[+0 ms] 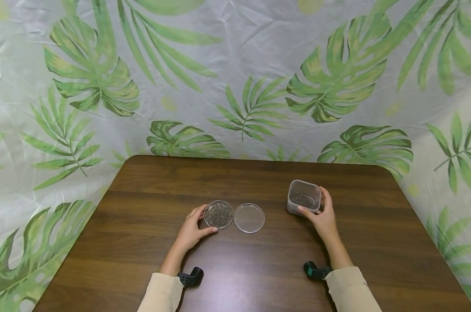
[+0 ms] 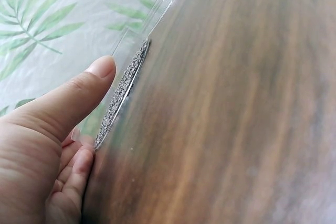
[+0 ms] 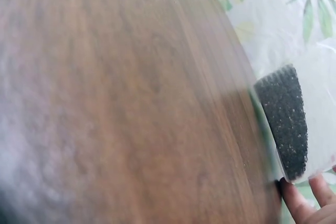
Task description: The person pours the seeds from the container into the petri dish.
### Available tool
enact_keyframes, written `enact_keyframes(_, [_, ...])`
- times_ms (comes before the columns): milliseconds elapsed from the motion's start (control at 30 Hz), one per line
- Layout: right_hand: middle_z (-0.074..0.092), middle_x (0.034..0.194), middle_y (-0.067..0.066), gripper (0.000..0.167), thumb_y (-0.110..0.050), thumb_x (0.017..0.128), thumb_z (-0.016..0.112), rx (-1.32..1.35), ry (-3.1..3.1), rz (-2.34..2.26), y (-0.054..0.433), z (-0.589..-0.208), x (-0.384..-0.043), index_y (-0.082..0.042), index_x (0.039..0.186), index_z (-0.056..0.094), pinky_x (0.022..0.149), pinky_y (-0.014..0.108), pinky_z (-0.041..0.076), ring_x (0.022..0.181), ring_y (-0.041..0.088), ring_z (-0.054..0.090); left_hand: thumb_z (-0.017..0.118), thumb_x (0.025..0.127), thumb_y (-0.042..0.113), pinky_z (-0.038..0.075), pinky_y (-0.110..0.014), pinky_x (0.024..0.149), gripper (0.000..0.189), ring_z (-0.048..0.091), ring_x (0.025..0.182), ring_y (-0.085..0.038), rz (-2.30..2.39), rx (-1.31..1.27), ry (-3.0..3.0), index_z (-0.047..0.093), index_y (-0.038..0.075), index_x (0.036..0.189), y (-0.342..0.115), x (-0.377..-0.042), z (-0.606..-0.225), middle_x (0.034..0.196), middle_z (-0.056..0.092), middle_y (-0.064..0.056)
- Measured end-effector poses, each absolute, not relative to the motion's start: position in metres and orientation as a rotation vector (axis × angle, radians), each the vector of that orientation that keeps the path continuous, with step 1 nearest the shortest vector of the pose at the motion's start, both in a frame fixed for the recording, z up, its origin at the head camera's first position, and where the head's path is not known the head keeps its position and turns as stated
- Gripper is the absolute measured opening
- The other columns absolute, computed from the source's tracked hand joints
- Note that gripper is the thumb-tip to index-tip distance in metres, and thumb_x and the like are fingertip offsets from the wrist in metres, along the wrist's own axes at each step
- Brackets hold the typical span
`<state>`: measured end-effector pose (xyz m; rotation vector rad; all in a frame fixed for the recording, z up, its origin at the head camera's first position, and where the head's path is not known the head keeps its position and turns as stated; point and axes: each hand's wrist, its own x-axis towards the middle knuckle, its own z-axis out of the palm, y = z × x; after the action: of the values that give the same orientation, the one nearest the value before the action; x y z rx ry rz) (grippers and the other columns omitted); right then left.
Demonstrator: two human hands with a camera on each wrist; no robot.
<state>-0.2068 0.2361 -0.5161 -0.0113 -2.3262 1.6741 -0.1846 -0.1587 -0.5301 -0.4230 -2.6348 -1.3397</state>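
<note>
A clear petri dish filled with grey-black grains lies on the table, its grain layer seen edge-on in the left wrist view. My left hand holds it from the left, thumb at the near rim and fingers round the far side. My right hand grips a clear square plastic tub by its right side, thumb on the near wall. Dark grains are heaped against one side of the tub, which looks tilted. Between the hands lies a round clear lid, right beside the petri dish.
The brown wooden table has rounded far corners. Behind it hangs a pale curtain printed with green leaves. Each wrist wears a black strap with a camera, the left camera and right camera close over the table.
</note>
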Motion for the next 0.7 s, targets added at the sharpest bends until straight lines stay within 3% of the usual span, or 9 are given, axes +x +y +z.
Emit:
enact_keyframes(267, [0.029,0.137,0.016,0.089,-0.015,0.074,0.075,0.012,-2.342,1.657,0.2388,-0.518,-0.2067,-0.012,0.142,0.017,0.088,0.05,0.034,0.119,0.031,0.032,0.08,0.064,0.033,0.038,-0.043,0.091,0.083,0.051,0.105,-0.028,-1.384,-0.33,-2.702,0.042,0.003,0.132,-0.1574,-0.1875,-0.5299,0.126,0.046,-0.014])
enact_keyframes(367, [0.03,0.136,0.017,0.089,-0.016,0.075,0.074,0.018,-2.348,1.65,0.2394,-0.5184,-0.2074,-0.011,0.142,0.016,0.087,0.046,0.034,0.119,0.032,0.032,0.08,0.065,0.032,0.039,-0.042,0.09,0.082,0.051,0.105,-0.027,-1.371,-0.332,-2.711,0.043,0.003,0.132,-0.1572,-0.1876,-0.5299,0.125,0.047,-0.013])
enact_keyframes(533, [0.031,0.136,0.016,0.089,-0.014,0.075,0.074,0.018,-2.343,1.663,0.2398,-0.5186,-0.2078,-0.012,0.142,0.017,0.084,0.028,0.034,0.118,0.03,0.034,0.08,0.065,0.031,0.039,-0.042,0.09,0.082,0.051,0.104,-0.027,-1.38,-0.323,-2.709,0.043,0.003,0.132,-0.157,-0.1867,-0.5293,0.126,0.046,-0.013])
enact_keyframes(700, [0.03,0.137,0.016,0.089,-0.015,0.075,0.074,0.012,-2.342,1.676,0.2397,-0.5182,-0.207,-0.014,0.143,0.016,0.088,0.039,0.033,0.119,0.03,0.033,0.08,0.064,0.032,0.04,-0.039,0.088,0.081,0.052,0.102,-0.026,-1.352,-0.349,-2.684,0.044,0.003,0.131,-0.1574,-0.187,-0.5324,0.124,0.047,-0.013])
